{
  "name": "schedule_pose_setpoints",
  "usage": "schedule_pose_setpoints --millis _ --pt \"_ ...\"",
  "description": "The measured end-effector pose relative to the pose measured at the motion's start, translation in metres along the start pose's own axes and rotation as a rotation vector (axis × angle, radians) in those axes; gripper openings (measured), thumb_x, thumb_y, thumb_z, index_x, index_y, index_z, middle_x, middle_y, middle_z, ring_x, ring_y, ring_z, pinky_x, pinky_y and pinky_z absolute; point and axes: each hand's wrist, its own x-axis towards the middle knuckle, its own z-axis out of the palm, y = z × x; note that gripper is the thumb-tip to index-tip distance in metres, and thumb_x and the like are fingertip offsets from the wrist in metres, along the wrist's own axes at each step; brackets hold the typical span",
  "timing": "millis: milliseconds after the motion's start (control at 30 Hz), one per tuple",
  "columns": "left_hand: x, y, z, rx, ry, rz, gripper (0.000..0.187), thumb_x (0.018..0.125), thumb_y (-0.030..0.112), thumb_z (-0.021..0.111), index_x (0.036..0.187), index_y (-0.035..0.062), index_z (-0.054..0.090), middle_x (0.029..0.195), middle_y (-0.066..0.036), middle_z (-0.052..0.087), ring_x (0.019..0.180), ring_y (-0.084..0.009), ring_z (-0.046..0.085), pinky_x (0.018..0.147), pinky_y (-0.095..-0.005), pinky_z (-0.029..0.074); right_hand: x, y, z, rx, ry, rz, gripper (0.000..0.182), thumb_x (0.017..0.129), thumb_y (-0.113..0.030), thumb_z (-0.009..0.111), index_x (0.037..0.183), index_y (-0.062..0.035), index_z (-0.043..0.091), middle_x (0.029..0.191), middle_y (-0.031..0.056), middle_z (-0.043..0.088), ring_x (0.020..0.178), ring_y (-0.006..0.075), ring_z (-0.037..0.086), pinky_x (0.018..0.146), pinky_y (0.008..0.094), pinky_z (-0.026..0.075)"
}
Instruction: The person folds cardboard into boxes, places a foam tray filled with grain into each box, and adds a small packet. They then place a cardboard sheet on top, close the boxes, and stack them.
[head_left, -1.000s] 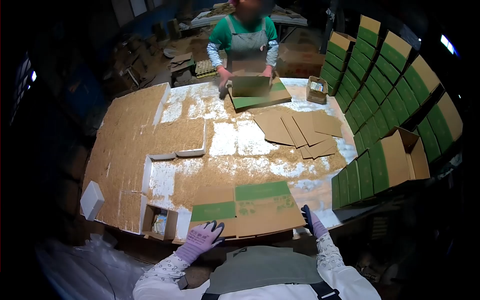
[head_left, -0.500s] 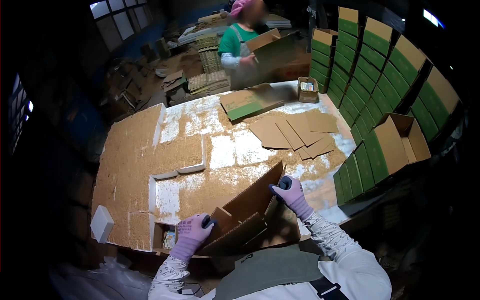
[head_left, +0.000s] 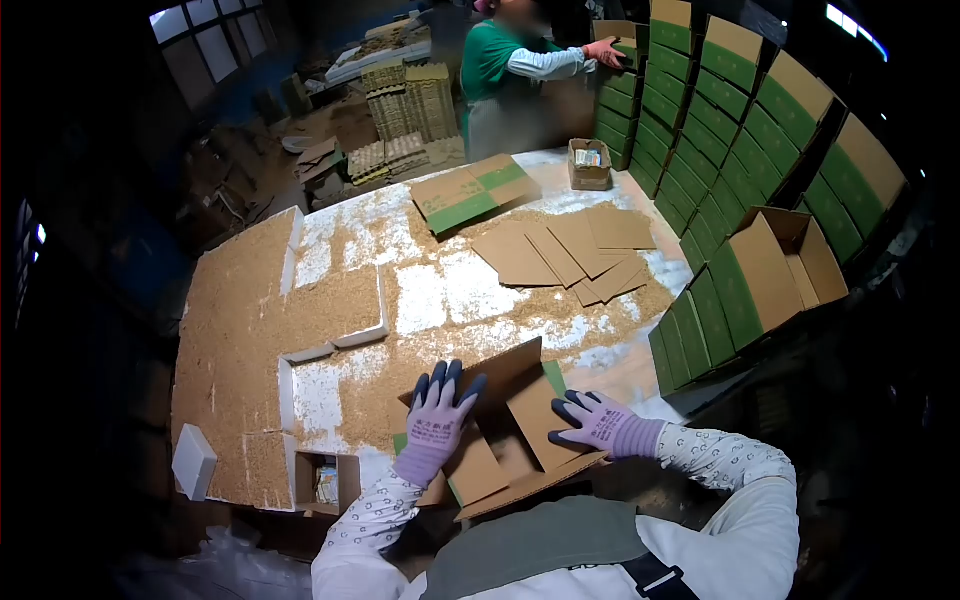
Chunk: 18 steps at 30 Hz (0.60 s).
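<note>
A brown cardboard box [head_left: 490, 467] with green patches on its outside stands in front of me, its flaps partly folded in around a gap in the middle. My left hand [head_left: 437, 420], in a purple glove with dark fingertips, lies over the box's left side with fingers stretched out. On the right flap rests my right hand [head_left: 597, 422], gloved the same way, its fingers spread. Neither hand is closed round anything. The inside of the box is mostly hidden by its flaps.
Flat cardboard sheets [head_left: 570, 255] and a flattened green-brown carton [head_left: 475, 195] lie on the crumb-strewn white table [head_left: 420, 300]. Small boxes with printed packets sit at the back [head_left: 590, 165] and near left. Green cartons [head_left: 720, 150] are stacked at right. A co-worker [head_left: 500, 70] reaches toward them.
The box has opened out and its flaps are folded inward. Both hands have gone from gripping its edges to lying spread on it. The co-worker's carton has left their hands; they reach toward the stack.
</note>
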Motion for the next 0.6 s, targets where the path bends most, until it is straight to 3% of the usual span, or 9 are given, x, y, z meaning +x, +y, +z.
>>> schedule_pose_setpoints --millis 133,233,267,333,400,500,533,567,600 --pt "0.011 0.000 0.005 0.067 -0.002 -0.058 0.082 0.067 0.026 0.079 0.142 0.0321 0.047 0.148 -0.017 0.038 0.128 -0.0355 0.044 0.105 -0.0503 0.037 -0.014 -0.006 0.033 0.460 0.051 0.094 0.104 0.071 -0.047 0.080 0.153 -0.0169 0.025 0.154 0.0260 0.021 0.140 0.0495 0.022 0.114 0.0517 0.025" --pt "0.004 0.002 0.009 0.146 0.035 -0.025 0.080 0.066 0.030 0.080 0.140 0.0324 0.049 0.133 -0.015 0.048 0.112 -0.0333 0.051 0.091 -0.0472 0.042 0.004 -0.003 0.075 0.855 0.356 0.208 0.109 0.070 -0.047 0.082 0.154 -0.0112 0.022 0.153 0.0252 0.025 0.140 0.0417 0.028 0.113 0.0462 0.029" --pt "0.001 0.003 0.013 0.124 0.032 -0.021 0.080 0.066 0.032 0.080 0.140 0.0307 0.049 0.128 -0.015 0.050 0.108 -0.0324 0.052 0.089 -0.0461 0.042 0.013 -0.012 0.073 1.196 0.516 0.384 0.112 0.067 -0.046 0.084 0.152 -0.0056 0.024 0.148 0.0231 0.035 0.133 0.0335 0.042 0.108 0.0412 0.037" --pt "0.014 0.018 -0.026 -0.131 -0.143 -0.165 0.080 0.070 0.044 0.077 0.140 0.0209 0.049 0.112 -0.012 0.053 0.099 -0.0302 0.054 0.080 -0.0437 0.042 0.041 -0.022 0.065 1.241 0.561 0.739 0.115 0.063 -0.047 0.087 0.151 -0.0044 0.025 0.142 0.0207 0.042 0.125 0.0311 0.049 0.104 0.0404 0.042" --pt "0.006 0.049 -0.037 -0.339 -0.084 -0.237 0.090 0.068 0.057 0.076 0.142 0.0149 0.046 0.119 -0.018 0.051 0.107 -0.0345 0.051 0.089 -0.0490 0.039 0.061 -0.021 0.086 1.332 0.677 0.920 0.118 0.058 -0.048 0.090 0.149 -0.0045 0.029 0.136 0.0181 0.049 0.116 0.0268 0.054 0.097 0.0390 0.046" --pt "-0.043 0.094 -0.012 -0.142 -0.396 -0.045 0.098 0.069 0.056 0.074 0.148 0.0128 0.035 0.146 -0.028 0.034 0.132 -0.0459 0.034 0.109 -0.0609 0.022 0.067 -0.007 0.117 1.555 0.718 0.710 0.089 0.074 -0.038 0.082 0.144 -0.0036 0.039 0.128 0.0172 0.055 0.107 0.0216 0.059 0.091 0.0340 0.050" --pt "-0.045 0.090 -0.014 -0.213 -0.427 -0.036 0.099 0.068 0.052 0.076 0.147 0.0093 0.033 0.150 -0.030 0.024 0.136 -0.0516 0.026 0.110 -0.0668 0.016 0.061 0.003 0.141 2.012 0.866 0.567 0.064 0.088 -0.021 0.070 0.142 -0.0050 0.042 0.123 0.0143 0.058 0.102 0.0195 0.061 0.089 0.0310 0.051" --pt "-0.043 0.080 -0.009 -0.223 -0.417 -0.091 0.102 0.068 0.051 0.076 0.149 0.0083 0.030 0.149 -0.030 0.028 0.135 -0.0503 0.029 0.110 -0.0646 0.019 0.050 -0.002 0.137 2.432 0.996 0.768 0.056 0.092 -0.009 0.061 0.144 -0.0050 0.039 0.131 0.0127 0.054 0.112 0.0177 0.058 0.093 0.0320 0.050" --pt "-0.036 0.067 -0.011 -0.262 -0.305 -0.229 0.100 0.071 0.051 0.073 0.149 0.0046 0.029 0.148 -0.031 0.029 0.136 -0.0495 0.028 0.112 -0.0618 0.019 0.038 0.005 0.188 1.665 0.853 0.665 0.060 0.092 -0.008 0.062 0.146 -0.0058 0.037 0.134 0.0124 0.052 0.116 0.0176 0.056 0.096 0.0324 0.048"
